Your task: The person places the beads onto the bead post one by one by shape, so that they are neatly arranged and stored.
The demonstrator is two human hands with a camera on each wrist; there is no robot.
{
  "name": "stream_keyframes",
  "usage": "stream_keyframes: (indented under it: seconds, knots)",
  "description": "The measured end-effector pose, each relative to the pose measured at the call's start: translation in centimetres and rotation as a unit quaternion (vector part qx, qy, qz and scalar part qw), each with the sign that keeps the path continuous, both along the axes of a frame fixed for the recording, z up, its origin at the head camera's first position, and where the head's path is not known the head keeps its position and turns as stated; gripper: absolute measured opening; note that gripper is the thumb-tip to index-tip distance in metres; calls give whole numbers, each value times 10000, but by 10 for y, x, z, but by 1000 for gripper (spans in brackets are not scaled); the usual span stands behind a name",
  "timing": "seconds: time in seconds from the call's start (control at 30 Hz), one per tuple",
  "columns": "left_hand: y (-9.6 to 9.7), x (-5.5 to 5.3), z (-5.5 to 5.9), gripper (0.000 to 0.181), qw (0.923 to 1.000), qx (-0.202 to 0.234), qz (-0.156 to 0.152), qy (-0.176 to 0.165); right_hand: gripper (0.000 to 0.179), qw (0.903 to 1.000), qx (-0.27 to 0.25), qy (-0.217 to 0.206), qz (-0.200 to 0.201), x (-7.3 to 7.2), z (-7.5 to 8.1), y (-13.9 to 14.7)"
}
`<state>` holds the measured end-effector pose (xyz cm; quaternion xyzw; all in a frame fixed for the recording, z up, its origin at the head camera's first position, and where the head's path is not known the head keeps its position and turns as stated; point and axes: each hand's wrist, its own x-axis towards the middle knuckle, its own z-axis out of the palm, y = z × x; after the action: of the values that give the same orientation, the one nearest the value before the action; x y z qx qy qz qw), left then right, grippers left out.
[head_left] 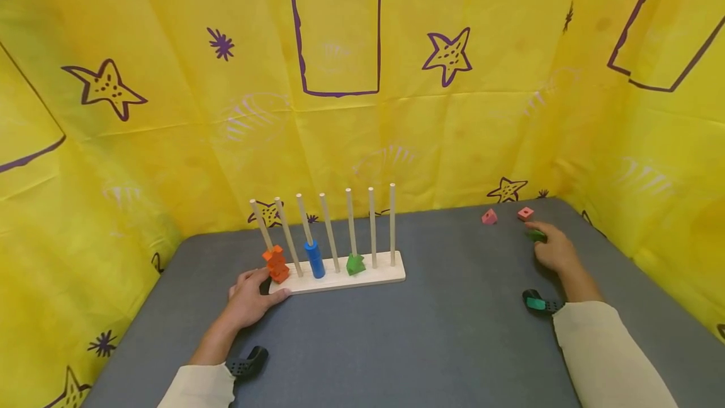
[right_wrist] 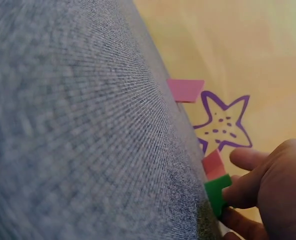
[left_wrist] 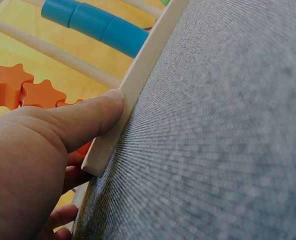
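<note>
A wooden peg rack point(head_left: 368, 277) with several upright dowels stands on the grey table. My left hand point(head_left: 249, 298) grips its left end, the thumb point(left_wrist: 105, 107) lying along the front edge of the base. Orange star-shaped beads point(head_left: 276, 264) are stacked on the leftmost dowel. Blue cylinder beads point(head_left: 314, 259) sit on the third dowel, and green star-shaped pieces point(head_left: 355, 264) rest low on the fifth. Far to the right, my right hand point(head_left: 557, 254) pinches a green block point(right_wrist: 217, 194) between thumb and fingers, partly covering it. Just beyond the hand lies a pink block point(head_left: 525, 213) with a hole.
Another pink block point(head_left: 489, 216) lies left of the first, near the table's back edge. Yellow cloth point(head_left: 340, 131) with purple drawings hangs behind and at both sides. The grey tabletop point(head_left: 442, 332) spreads between the two arms.
</note>
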<state>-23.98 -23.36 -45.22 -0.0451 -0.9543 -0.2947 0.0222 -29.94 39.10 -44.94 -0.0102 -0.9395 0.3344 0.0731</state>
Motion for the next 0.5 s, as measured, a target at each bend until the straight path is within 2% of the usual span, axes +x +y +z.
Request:
stream_keyframes:
  seconds: [0.3,0.5]
  knots:
    - [0,0,-1,77,10000,11,37,-65,39,9978,385,483,-256,5,0,-4]
    - [0,-1,-2,76,10000,14,27,-54,47,9961,-323,467,-675,7,0,-10]
